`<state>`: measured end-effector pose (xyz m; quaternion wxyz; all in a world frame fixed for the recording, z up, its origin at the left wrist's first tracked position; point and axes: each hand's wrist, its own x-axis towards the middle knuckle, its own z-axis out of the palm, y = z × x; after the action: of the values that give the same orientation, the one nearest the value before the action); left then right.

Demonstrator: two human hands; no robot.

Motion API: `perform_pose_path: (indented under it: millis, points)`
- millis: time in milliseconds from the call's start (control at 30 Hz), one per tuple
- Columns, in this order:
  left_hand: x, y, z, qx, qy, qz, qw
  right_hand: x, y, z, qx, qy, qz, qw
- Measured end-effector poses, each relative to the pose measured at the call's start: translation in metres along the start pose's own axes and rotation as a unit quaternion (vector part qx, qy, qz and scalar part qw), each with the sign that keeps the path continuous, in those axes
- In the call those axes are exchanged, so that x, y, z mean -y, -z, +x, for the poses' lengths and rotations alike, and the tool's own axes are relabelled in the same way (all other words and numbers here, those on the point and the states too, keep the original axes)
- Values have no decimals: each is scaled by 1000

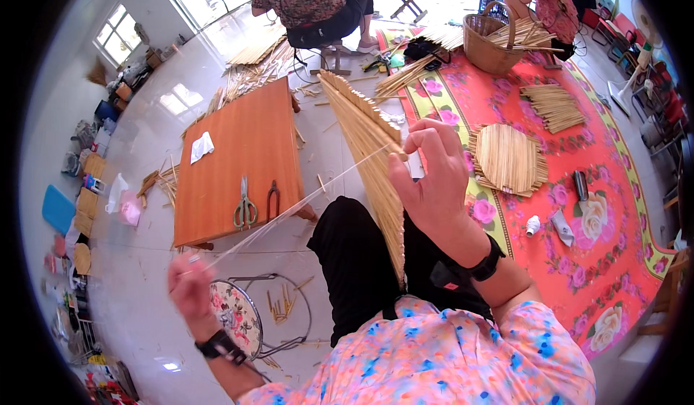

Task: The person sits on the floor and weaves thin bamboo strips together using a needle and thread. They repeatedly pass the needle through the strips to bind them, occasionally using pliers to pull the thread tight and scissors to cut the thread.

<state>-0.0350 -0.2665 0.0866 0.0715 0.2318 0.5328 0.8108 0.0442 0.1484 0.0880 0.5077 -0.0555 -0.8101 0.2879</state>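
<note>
A panel of pale straw stalks (367, 145) stands on edge between my knees, its far rim jagged with cut stalk ends. My right hand (437, 177) is closed in a pinch at the panel's upper right edge. From that spot a clear thread (289, 211) runs taut down to the left. My left hand (191, 289), slightly blurred, is closed around the thread's other end, out beyond my left knee and above a round flowered stool (237, 318).
A low wooden table (238, 145) on my left carries scissors (245, 204), pliers (272, 201) and a white tissue (202, 147). On the red flowered mat (520, 231) lie a round stalk panel (508, 159) and stalk bundles (553, 108). A wicker basket (490, 43) and two people sit farther off.
</note>
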Motion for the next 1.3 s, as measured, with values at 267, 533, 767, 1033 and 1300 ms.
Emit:
perform_pose_path:
  millis: [267, 533, 767, 1033, 1300]
  points:
    - [-69, 205, -105, -527, -118, 58, 840, -16, 4, -3, -45, -6, 11, 999]
    - [40, -123, 63, -110, 16, 239, 965, -18, 23, -4, 18, -97, 151, 984]
    - [98, -243, 110, 91, 76, 174, 978, -34, 14, 8, 248, -294, 382, 841]
    - [96, -231, 125, 180, 166, 92, 965, -71, 33, 20, 241, -432, 634, 595]
    - [96, -208, 121, 205, 200, -71, 955, -112, 55, 24, 240, -283, 843, 389]
